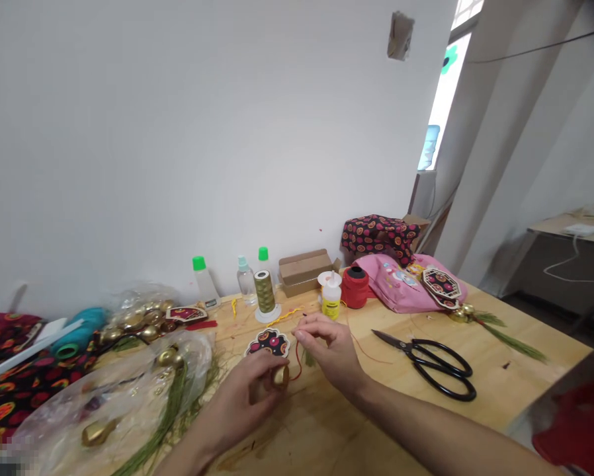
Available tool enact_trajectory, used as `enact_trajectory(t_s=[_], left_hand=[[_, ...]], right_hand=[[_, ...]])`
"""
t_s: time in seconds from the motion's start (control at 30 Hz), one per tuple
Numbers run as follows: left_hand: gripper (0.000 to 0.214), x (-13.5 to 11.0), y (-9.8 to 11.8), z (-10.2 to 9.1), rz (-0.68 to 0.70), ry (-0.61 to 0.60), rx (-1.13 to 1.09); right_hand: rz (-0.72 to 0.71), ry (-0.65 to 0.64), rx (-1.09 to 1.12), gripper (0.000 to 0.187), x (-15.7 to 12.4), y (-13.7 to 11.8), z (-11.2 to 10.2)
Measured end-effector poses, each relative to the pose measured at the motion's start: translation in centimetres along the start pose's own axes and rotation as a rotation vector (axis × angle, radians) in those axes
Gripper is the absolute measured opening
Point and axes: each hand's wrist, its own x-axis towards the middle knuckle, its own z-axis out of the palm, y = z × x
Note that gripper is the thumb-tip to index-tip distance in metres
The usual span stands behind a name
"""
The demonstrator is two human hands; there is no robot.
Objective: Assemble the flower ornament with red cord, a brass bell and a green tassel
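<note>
My left hand pinches a small gold bell just above the wooden table. My right hand is closed in a pinch on a thin red thread that curves down to the bell. A flat patterned fabric ornament, dark with red and orange dots, lies right behind both hands. A short green tassel end shows under my right fingers.
Black scissors lie to the right. Behind stand a gold thread spool, a red spool, a glue bottle, green-capped bottles and a cardboard box. Plastic bags of bells and green tassels fill the left; pink cloth at back right.
</note>
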Motion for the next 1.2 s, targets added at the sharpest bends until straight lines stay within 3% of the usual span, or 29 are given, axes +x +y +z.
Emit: enact_trajectory(t_s=[0.17, 0.4, 0.67, 0.87, 1.03, 1.1, 1.2], left_hand=[[0.031, 0.3, -1.0, -0.1, 0.16, 0.033, 0.209], [0.028, 0.7, -3.3, 0.9, 0.334, 0.085, 0.315], [0.023, 1.0, -2.3, 0.3, 0.427, 0.131, 0.672], [0.028, 0.4, -2.5, 0.3, 0.245, 0.205, 0.347], [0.038, 0.1, -2.5, 1.0, -0.084, 0.087, -0.058], [0.035, 0.3, -2.6, 1.2, -0.065, 0.087, -0.12], [0.031, 0.6, -2.9, 1.0, 0.129, 0.141, 0.005]], right_hand=[[0.016, -0.003, 0.039, 0.011, 0.2, 0.2, 0.1], [0.024, 0.001, 0.041, 0.011, 0.3, 0.6, 0.1], [0.045, 0.009, 0.061, 0.01, 0.3, 0.6, 0.1], [0.046, 0.018, 0.082, 0.01, 0.4, 0.5, 0.1], [0.036, 0.018, 0.069, 0.011, 0.4, 0.7, 0.1], [0.03, 0.019, 0.059, 0.011, 0.4, 0.8, 0.1], [0.032, 0.021, 0.048, 0.012, 0.5, 0.6, 0.1]])
